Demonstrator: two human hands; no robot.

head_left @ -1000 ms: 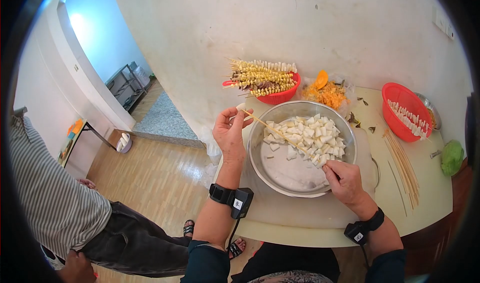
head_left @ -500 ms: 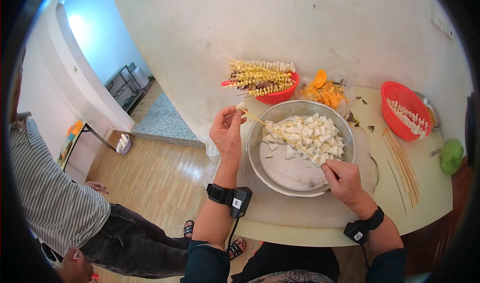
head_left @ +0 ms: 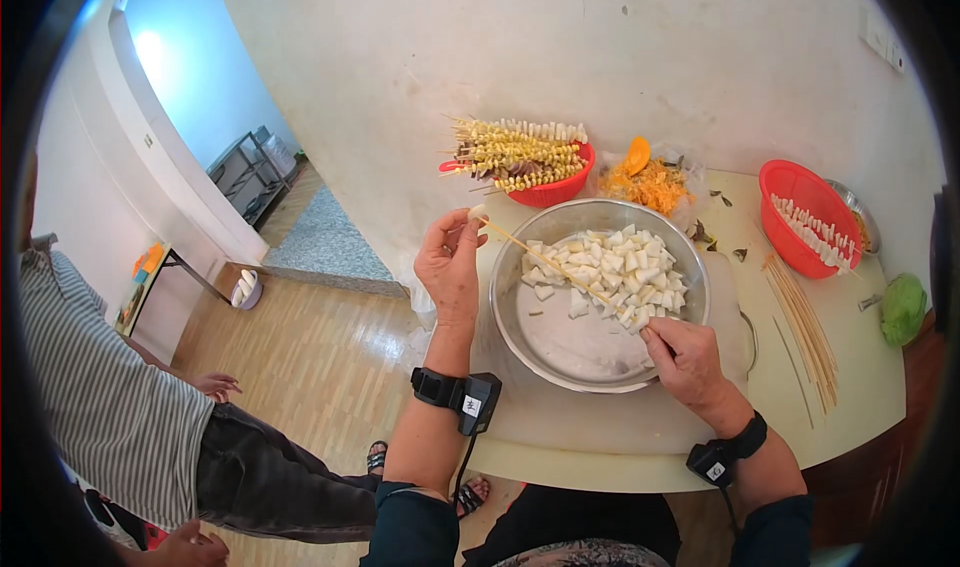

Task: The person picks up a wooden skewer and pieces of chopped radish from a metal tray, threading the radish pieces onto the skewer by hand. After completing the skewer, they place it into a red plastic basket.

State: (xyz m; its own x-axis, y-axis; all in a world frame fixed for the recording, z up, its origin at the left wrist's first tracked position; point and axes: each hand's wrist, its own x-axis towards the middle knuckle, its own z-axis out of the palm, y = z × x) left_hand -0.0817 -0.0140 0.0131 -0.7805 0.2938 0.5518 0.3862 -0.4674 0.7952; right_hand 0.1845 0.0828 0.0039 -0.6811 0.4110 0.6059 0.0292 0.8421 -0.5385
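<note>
A thin bamboo skewer (head_left: 560, 264) spans the round steel bowl (head_left: 520, 327) of white cubes (head_left: 620, 267). The left hand (head_left: 450, 262) pinches its tip, apparently on a cube (partly hidden); the right hand (head_left: 680, 357) grips the butt. It likely flexes and snaps, so hold near the ends.

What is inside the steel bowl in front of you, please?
The bowl holds a heap of white cubes on its far side; the near floor is bare metal with a few scraps. A skewer crosses above it. What lies under the heap is covered.
</note>
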